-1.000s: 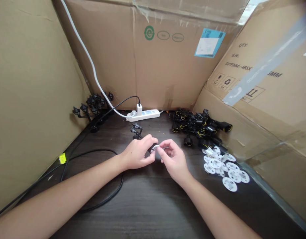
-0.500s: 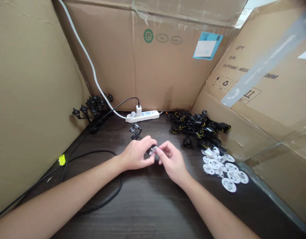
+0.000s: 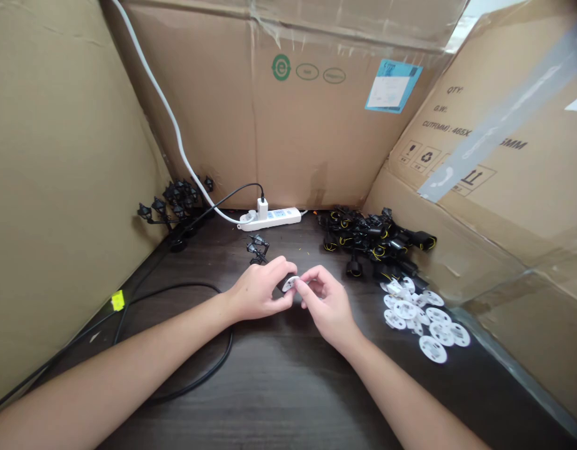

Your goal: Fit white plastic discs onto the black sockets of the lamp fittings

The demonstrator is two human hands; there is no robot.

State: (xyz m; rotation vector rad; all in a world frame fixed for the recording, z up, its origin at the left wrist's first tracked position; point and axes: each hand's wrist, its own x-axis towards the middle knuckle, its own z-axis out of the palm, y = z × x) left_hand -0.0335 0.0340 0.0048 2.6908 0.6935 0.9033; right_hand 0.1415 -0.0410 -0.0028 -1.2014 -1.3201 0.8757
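Observation:
My left hand (image 3: pixel 265 289) is closed around the black base of a miniature street lamp (image 3: pixel 257 245), whose small lantern heads point away from me above the table. A white disc (image 3: pixel 290 284) with small holes sits at the open end of that base, facing me. The thumb and index finger of my right hand (image 3: pixel 323 299) pinch the disc's right edge. The base itself is mostly hidden by my left fingers.
Several white discs (image 3: pixel 432 349) lie at the right, beside a pile of black lamps (image 3: pixel 363 234) with yellow wires. More lamps (image 3: pixel 175 199) stand at the left wall. A white power strip (image 3: pixel 279 217) lies at the back; a black cable (image 3: pixel 230 342) loops left. Cardboard walls (image 3: pixel 316 137) enclose the table.
The white disc has turned and now lies flatter over the lamp base, showing more of its face. Both hands stay almost in place.

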